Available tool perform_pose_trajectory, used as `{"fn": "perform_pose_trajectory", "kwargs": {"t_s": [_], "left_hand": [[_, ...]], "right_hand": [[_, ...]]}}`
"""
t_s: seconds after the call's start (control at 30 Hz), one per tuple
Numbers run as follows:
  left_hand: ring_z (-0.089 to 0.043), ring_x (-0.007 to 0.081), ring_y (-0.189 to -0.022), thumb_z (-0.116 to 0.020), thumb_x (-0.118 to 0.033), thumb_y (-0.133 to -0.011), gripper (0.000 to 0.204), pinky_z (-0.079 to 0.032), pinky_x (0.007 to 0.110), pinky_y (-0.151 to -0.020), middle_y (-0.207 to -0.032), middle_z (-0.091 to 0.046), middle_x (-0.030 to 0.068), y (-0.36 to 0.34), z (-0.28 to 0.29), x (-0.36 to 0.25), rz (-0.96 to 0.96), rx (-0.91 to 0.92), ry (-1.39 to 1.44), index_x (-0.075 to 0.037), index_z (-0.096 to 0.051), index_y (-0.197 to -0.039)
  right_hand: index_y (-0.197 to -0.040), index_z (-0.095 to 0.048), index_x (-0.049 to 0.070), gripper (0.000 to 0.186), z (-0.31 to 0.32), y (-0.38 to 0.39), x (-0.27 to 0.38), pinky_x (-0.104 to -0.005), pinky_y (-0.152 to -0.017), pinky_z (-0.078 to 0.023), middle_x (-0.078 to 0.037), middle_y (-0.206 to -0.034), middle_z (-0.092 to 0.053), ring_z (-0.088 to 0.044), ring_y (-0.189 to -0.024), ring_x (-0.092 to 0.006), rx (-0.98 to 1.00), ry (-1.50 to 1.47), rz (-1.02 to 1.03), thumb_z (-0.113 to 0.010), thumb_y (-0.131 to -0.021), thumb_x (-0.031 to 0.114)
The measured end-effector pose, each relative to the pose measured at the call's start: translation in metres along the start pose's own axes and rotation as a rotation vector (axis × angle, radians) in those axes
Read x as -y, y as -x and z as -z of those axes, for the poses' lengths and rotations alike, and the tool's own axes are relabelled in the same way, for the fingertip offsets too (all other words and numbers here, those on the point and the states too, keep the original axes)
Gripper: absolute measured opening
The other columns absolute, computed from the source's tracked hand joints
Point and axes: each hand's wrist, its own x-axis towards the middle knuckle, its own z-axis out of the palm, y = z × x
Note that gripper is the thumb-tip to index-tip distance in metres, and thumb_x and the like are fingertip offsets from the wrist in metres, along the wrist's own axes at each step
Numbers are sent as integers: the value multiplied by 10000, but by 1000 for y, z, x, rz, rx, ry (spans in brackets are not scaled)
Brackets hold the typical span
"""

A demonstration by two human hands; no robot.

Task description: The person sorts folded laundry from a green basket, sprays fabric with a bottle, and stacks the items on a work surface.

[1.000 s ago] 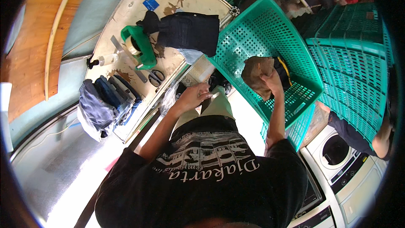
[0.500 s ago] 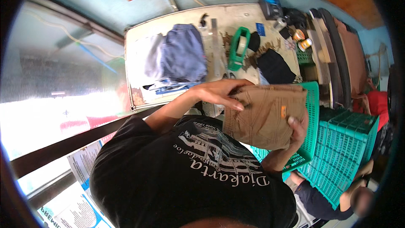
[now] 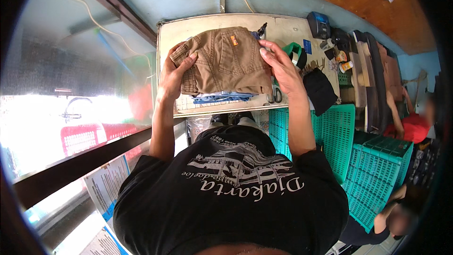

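Folded brown trousers (image 3: pixel 226 61) with a small orange tag on the pocket lie level over a stack of folded blue jeans (image 3: pixel 222 97) on the table. My left hand (image 3: pixel 175 68) grips their left edge, thumb on top and fingers mostly hidden underneath. At the opposite edge my right hand (image 3: pixel 284 68) holds the cloth with thumb and fingertips. The trousers cover most of the stack, so I cannot tell if they rest fully on it. Beside my right wrist are dark-handled scissors (image 3: pixel 275 96).
The white table (image 3: pixel 188 27) carries a green tape dispenser (image 3: pixel 293 53), a folded black garment (image 3: pixel 320 92) and a dark blue box (image 3: pixel 319 24). Green plastic crates (image 3: pixel 373 174) stand at the right. Two other people are at the far right. A window (image 3: pixel 85 66) lies left.
Both hands have carried the brown trousers from above the green crate leftward and onto the stack on the table. The trousers have turned, and my right hand now holds their right edge.
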Motion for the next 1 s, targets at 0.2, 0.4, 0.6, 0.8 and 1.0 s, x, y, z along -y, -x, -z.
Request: {"fn": "perform_pose_trajectory", "kwargs": {"t_s": [0.2, 0.4, 0.6, 0.8, 1.0], "left_hand": [[-678, 212, -1015, -677, -85, -926, 463, -583, 341, -871, -1173, -664, 156, 4, 10, 7, 107, 12, 157, 50, -507, -1335], [-676, 222, -994, -702, -143, -920, 498, -588, 349, -843, -1167, -656, 169, 9, -5, 3, 47, 8, 230, 57, -496, -1328], [-621, 202, -1063, -709, -282, -934, 554, -515, 333, -920, -1183, -631, 159, 12, -26, -5, -25, -41, 55, 39, -493, -1330], [-520, 229, -1190, -411, -651, -991, 745, -435, 384, -989, -1310, -568, 135, 20, -27, -3, -68, -109, -153, -38, -469, -1410], [-482, 291, -1303, -594, -572, -946, 729, -425, 402, -1034, -1415, -505, 200, 24, -31, -4, -48, -89, -400, -22, -407, -1387]], "right_hand": [[-1330, -512, 8, 408, -2, 3, -9, -333, -1076, -379, -87, -1391, -506, -464, -1297, -178, 148, 50, 132, -644, -979, 168], [-1382, -504, 89, 894, -10, 28, 15, -463, -1121, -394, -196, -1557, -334, -370, -1423, -364, 81, 966, 483, -870, -640, 428], [-1453, -451, 140, 952, -59, 25, 28, -478, -1112, -420, -165, -1558, -337, -360, -1414, -394, 269, 1003, 729, -851, -639, 429], [-1393, -497, 94, 606, -73, 17, 19, -438, -1059, -491, -210, -1476, -437, -525, -1278, -411, 253, 859, 749, -697, -826, 18], [-1303, -551, 29, 347, -46, 9, 8, -394, -905, -515, -207, -1206, -651, -638, -1120, -330, -21, 457, 572, -578, -964, 97]]}}
